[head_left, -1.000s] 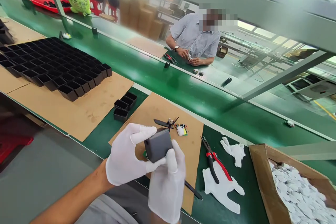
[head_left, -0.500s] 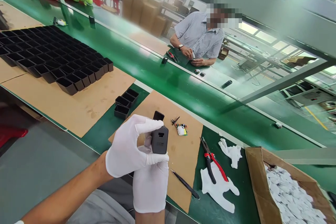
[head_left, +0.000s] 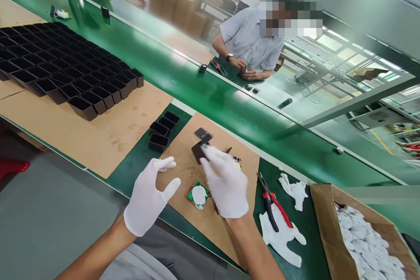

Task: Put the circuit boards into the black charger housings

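Note:
My left hand (head_left: 151, 199), in a white glove, is held over the bench edge with its fingers apart and nothing in it. My right hand (head_left: 228, 181), also gloved, is over the cardboard sheet with its fingers closed on a black plastic case (head_left: 197, 152), blurred by motion. Just beyond that case is another black piece (head_left: 203, 134); whether the two touch, I cannot tell. Between my hands a green circuit board (head_left: 199, 195) with a round white pad lies on the cardboard (head_left: 183, 175). A second small board (head_left: 238, 162) is partly hidden behind my right hand.
Rows of black cases (head_left: 65, 65) stand at left, with a few more cases (head_left: 159, 141) nearer. Pliers (head_left: 274, 203) rest on a spare white glove (head_left: 285, 236). A cardboard box (head_left: 331, 227) of white pieces is at right. Across the bench sits a person (head_left: 252, 43).
My hands have separated; both were around a black case. My left hand is now empty, my right has moved right and grips a black case. A green board now shows on the cardboard.

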Demonstrator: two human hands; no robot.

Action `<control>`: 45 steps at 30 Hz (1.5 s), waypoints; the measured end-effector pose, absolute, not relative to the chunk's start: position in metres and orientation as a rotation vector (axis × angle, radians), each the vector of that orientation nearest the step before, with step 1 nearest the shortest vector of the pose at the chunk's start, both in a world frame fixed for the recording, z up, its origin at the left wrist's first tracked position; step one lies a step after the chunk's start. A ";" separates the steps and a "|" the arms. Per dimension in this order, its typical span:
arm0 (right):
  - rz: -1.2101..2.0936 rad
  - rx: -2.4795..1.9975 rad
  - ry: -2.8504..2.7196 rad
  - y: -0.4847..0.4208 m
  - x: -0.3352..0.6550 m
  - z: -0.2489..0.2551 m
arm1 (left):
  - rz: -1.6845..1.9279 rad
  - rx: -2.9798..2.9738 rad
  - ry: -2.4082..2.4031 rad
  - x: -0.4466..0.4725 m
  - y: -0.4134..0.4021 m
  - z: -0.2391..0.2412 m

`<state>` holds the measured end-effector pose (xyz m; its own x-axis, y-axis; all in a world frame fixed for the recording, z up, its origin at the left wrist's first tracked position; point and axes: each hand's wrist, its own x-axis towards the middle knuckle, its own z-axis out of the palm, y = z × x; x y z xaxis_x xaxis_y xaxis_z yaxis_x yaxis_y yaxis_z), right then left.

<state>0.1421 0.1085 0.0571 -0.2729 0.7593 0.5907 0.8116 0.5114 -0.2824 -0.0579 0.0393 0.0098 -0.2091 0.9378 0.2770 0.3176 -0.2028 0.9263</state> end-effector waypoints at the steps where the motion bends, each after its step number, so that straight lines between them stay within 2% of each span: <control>1: -0.075 -1.280 -2.133 0.114 0.142 0.047 | 1.439 1.498 1.505 -0.058 0.039 0.009; 5: 0.041 -1.257 -2.265 0.126 0.148 0.027 | 1.440 1.547 1.496 -0.058 0.041 0.010; 17: 0.190 -1.269 -2.182 0.136 0.171 0.030 | 1.315 1.719 1.581 -0.054 0.039 0.005; 20: 0.215 -1.274 -2.152 0.134 0.168 0.029 | 1.140 1.899 1.511 -0.045 0.042 0.011; 25: 0.158 -1.333 -2.057 0.132 0.163 0.027 | 0.626 2.177 1.167 -0.017 0.056 0.030; 30: 0.093 -1.211 -2.059 0.133 0.159 0.022 | 0.437 2.204 1.274 0.001 0.058 0.031; 36: 0.086 -1.191 -2.073 0.132 0.152 0.024 | 0.445 2.189 1.471 -0.039 0.049 0.028; 42: 0.062 -1.280 -1.966 0.124 0.142 0.023 | 0.909 2.201 1.624 -0.079 0.048 0.007; 45: 0.060 -1.242 -1.995 0.125 0.140 0.023 | 0.970 2.202 1.671 -0.077 0.046 0.001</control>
